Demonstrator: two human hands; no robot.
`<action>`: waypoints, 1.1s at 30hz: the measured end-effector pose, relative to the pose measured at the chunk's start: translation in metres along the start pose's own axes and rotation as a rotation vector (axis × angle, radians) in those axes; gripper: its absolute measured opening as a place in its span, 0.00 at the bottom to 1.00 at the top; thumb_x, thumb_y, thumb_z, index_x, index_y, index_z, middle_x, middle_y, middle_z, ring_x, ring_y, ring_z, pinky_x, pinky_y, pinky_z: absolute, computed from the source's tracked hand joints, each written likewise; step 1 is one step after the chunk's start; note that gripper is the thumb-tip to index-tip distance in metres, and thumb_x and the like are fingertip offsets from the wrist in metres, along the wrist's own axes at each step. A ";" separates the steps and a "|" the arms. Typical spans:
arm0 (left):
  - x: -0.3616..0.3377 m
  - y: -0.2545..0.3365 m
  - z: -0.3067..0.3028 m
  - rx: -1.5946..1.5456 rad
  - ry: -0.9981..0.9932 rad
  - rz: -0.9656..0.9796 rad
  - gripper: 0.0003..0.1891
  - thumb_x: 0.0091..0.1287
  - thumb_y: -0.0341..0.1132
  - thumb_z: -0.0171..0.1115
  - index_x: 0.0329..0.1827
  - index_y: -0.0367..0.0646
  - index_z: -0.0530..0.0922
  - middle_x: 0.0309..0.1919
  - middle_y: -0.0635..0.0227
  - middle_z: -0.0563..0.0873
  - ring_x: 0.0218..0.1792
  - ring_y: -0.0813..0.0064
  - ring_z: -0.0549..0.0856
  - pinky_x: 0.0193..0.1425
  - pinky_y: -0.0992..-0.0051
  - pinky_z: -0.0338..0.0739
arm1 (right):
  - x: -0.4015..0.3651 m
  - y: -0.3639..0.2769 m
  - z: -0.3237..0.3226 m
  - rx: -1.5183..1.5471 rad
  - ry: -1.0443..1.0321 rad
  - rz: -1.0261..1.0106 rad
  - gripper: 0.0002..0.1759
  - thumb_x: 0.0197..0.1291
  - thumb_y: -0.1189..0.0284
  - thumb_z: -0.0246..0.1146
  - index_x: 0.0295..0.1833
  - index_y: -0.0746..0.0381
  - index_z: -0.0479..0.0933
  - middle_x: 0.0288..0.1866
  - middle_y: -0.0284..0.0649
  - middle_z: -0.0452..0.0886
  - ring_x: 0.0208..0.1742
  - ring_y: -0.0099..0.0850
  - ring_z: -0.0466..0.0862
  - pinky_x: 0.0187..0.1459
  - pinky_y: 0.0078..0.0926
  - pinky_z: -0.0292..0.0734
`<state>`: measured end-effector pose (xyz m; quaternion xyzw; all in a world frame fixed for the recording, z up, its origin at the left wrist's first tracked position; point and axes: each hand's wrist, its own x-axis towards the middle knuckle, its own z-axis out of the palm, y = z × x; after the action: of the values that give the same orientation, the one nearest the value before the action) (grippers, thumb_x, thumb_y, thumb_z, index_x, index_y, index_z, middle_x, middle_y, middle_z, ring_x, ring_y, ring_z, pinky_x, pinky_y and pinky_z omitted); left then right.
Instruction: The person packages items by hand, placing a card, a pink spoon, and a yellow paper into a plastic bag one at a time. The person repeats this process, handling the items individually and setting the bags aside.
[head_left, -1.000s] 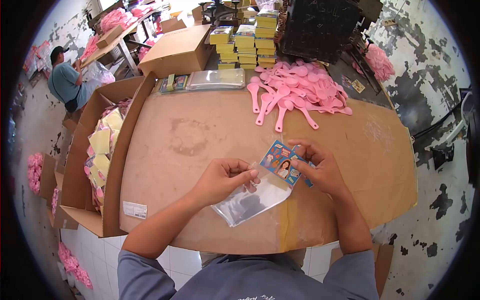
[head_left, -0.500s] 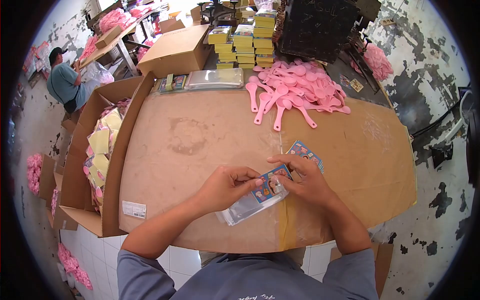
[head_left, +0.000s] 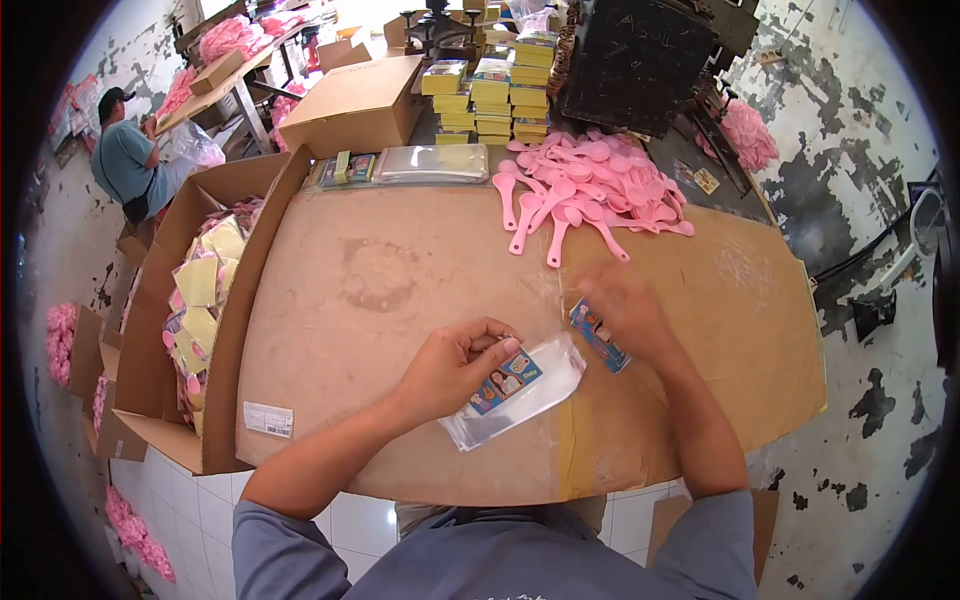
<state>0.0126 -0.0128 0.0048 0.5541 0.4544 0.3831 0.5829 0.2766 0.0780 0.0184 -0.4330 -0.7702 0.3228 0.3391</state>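
Note:
My left hand (head_left: 462, 368) pinches a small blue printed card (head_left: 507, 380) between thumb and fingers. Clear plastic bags (head_left: 535, 395) lie in a stack on the cardboard-covered table, and the card overlaps them. To their right is a stack of similar blue cards (head_left: 600, 338). My right hand (head_left: 630, 315) passes just above these cards, its fingers smeared by motion and pointing at the pile of pink plastic spoons (head_left: 600, 180). Several spoon handles stick out of the pile on the near side.
On the left stands a long open carton (head_left: 225, 350) full of packed cards and spoons. Along the back are a bundle of clear bags (head_left: 430, 163), a closed box (head_left: 350, 95), yellow-edged card stacks (head_left: 491, 95) and a black machine (head_left: 635, 65). A person (head_left: 130, 160) sits at far left.
My right hand has left the held card and moved up and right, toward the spoons. The left hand still holds its card, which now sits lower and further left over the bags.

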 end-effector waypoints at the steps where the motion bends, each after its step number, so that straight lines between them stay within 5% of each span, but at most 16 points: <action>1: 0.000 0.002 0.000 -0.005 0.010 0.006 0.13 0.81 0.34 0.62 0.58 0.33 0.82 0.42 0.65 0.92 0.39 0.87 0.87 0.43 0.81 0.82 | 0.013 0.011 -0.009 -0.188 0.123 0.003 0.15 0.68 0.66 0.68 0.52 0.67 0.84 0.57 0.50 0.83 0.54 0.46 0.84 0.58 0.41 0.79; 4: 0.000 0.002 -0.002 -0.044 -0.006 -0.007 0.13 0.81 0.34 0.62 0.59 0.33 0.82 0.42 0.65 0.92 0.40 0.87 0.87 0.43 0.82 0.82 | 0.035 0.071 -0.020 -0.692 0.263 -0.162 0.19 0.65 0.70 0.67 0.58 0.66 0.81 0.57 0.52 0.81 0.54 0.51 0.83 0.58 0.48 0.78; 7: 0.003 -0.003 -0.004 -0.066 -0.017 0.001 0.13 0.81 0.34 0.62 0.59 0.34 0.82 0.41 0.65 0.92 0.40 0.86 0.87 0.43 0.80 0.82 | 0.038 0.074 -0.021 -0.707 0.260 -0.143 0.23 0.63 0.72 0.66 0.63 0.65 0.78 0.56 0.53 0.80 0.54 0.53 0.82 0.56 0.51 0.78; 10: 0.008 -0.015 -0.005 -0.112 -0.017 0.011 0.13 0.80 0.33 0.62 0.60 0.34 0.81 0.41 0.65 0.92 0.40 0.86 0.87 0.42 0.79 0.82 | 0.026 0.067 -0.023 -0.508 0.271 0.044 0.22 0.62 0.77 0.65 0.63 0.65 0.79 0.53 0.52 0.80 0.50 0.48 0.84 0.51 0.45 0.80; 16: 0.010 -0.013 -0.008 -0.150 -0.010 0.001 0.14 0.80 0.32 0.63 0.61 0.34 0.80 0.41 0.66 0.92 0.40 0.87 0.87 0.44 0.80 0.82 | 0.006 0.026 -0.043 -0.122 0.277 -0.043 0.14 0.68 0.80 0.65 0.58 0.68 0.82 0.43 0.38 0.81 0.40 0.22 0.84 0.42 0.24 0.79; 19: 0.007 -0.010 -0.007 -0.170 -0.019 0.029 0.14 0.79 0.32 0.64 0.62 0.34 0.80 0.42 0.67 0.92 0.41 0.87 0.87 0.45 0.81 0.83 | -0.011 -0.010 -0.026 0.374 0.187 0.079 0.12 0.70 0.77 0.67 0.56 0.68 0.83 0.41 0.32 0.82 0.42 0.18 0.82 0.41 0.20 0.79; 33: 0.001 -0.007 -0.004 -0.064 -0.072 0.014 0.16 0.79 0.31 0.64 0.64 0.31 0.81 0.50 0.63 0.92 0.49 0.83 0.88 0.53 0.79 0.84 | -0.028 -0.025 0.011 0.567 0.095 -0.049 0.13 0.71 0.78 0.67 0.58 0.68 0.79 0.50 0.41 0.87 0.50 0.23 0.85 0.50 0.23 0.83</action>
<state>0.0085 -0.0109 -0.0023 0.5519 0.4168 0.3813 0.6134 0.2671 0.0405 0.0250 -0.3169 -0.6426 0.4964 0.4901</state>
